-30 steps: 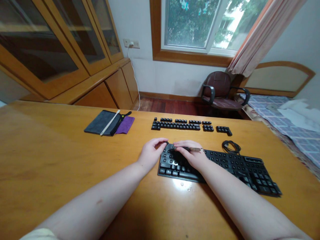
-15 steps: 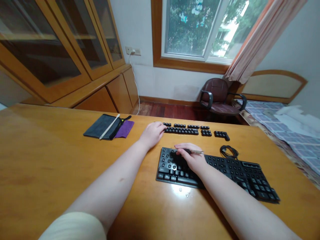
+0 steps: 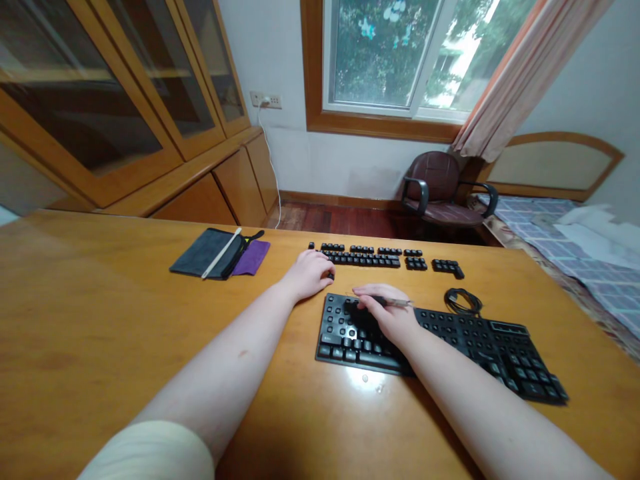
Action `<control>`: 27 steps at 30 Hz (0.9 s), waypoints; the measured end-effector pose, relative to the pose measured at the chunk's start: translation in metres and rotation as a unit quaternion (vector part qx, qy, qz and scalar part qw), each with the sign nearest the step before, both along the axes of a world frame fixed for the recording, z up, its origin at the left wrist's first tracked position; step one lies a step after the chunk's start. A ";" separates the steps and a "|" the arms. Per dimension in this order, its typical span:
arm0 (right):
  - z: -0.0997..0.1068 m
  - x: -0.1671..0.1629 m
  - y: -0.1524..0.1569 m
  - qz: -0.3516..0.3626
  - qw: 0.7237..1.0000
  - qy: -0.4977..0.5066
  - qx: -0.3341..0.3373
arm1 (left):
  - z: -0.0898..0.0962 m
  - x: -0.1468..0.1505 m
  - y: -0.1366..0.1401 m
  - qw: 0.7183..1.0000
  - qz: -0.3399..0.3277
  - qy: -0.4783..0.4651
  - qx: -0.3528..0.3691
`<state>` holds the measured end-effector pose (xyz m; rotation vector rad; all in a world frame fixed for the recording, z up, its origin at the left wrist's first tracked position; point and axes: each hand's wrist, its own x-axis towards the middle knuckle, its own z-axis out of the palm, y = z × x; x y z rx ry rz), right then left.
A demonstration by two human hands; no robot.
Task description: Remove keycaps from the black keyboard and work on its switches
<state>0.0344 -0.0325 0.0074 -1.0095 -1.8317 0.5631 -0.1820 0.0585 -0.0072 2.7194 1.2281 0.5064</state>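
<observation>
My left hand [image 3: 311,275] rests on the desk beside the loose black keycaps [image 3: 363,259]. Its fingers are curled over one black keycap [image 3: 331,275] that shows at the fingertips. Over the left part of a black keyboard [image 3: 373,360], my right hand [image 3: 387,313] is closed around a slim tool [image 3: 397,303] with a dark body and a greyish end. Its other end is hard to make out against the keyboard. The keyboard's upper rows are bare key stems, while keycaps sit on its lower rows and at its right end.
A coiled black cable [image 3: 463,303] lies behind the keyboard. Further left are a dark grey pouch [image 3: 200,257] with a white stick [image 3: 221,253] across it and a purple cloth [image 3: 253,258]. Beyond the desk [image 3: 125,320] stand an armchair [image 3: 435,187] and a bed.
My left hand has drawn slightly back toward me from the keycap rows, and a keycap now shows at its fingertips. My right hand stays over the keyboard with the tool.
</observation>
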 end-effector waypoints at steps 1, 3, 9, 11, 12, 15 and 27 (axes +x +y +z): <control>0.000 0.000 0.000 0.000 1.000 0.000 0.000 | 0.000 -0.001 0.000 1.000 0.000 -0.004 0.001; 0.000 0.000 0.000 0.000 1.000 0.002 0.000 | 0.001 -0.002 0.000 1.000 -0.001 -0.011 0.005; -0.003 0.001 0.001 0.008 1.000 0.002 -0.001 | 0.000 -0.003 0.003 0.999 0.023 -0.036 -0.005; -0.004 0.001 0.001 0.008 1.000 0.000 -0.006 | -0.002 -0.003 0.005 0.998 0.033 -0.047 -0.005; -0.005 0.001 0.001 0.007 1.000 -0.001 -0.008 | -0.002 -0.003 0.005 0.998 0.040 -0.051 -0.002; -0.005 0.001 0.001 0.004 1.000 -0.002 -0.015 | -0.004 -0.004 0.006 0.996 0.062 -0.060 0.004; -0.004 0.001 0.001 0.006 1.000 -0.005 -0.014 | -0.009 -0.004 0.010 0.992 0.108 -0.061 0.018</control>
